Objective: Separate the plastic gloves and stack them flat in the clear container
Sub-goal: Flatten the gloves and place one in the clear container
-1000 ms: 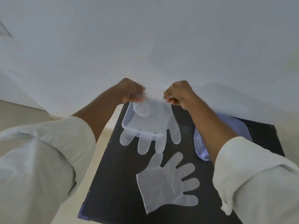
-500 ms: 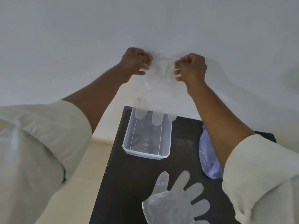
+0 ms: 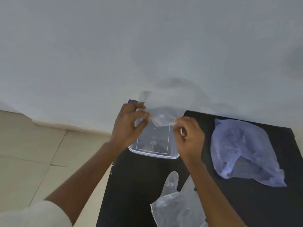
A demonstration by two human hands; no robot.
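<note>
On the black table (image 3: pixel 134 185), my left hand (image 3: pixel 127 128) and right hand (image 3: pixel 190 136) pinch 1 glove (image 3: pixel 161 119) above the clear container (image 3: pixel 154 154), not yet laid flat; 1 loose glove (image 3: pixel 177 205) waits nearer me.

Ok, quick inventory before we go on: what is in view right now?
Clear container: one, transparent, on the black table, between the hands.
Held glove: one, clear plastic, over the container.
Loose glove: one, clear, flat on the table's near edge.
Plastic bag: one, bluish, crumpled, right side of table.
Black table: one, against the white wall.
Left hand: pinching the held glove.
Right hand: pinching its other edge.
</note>
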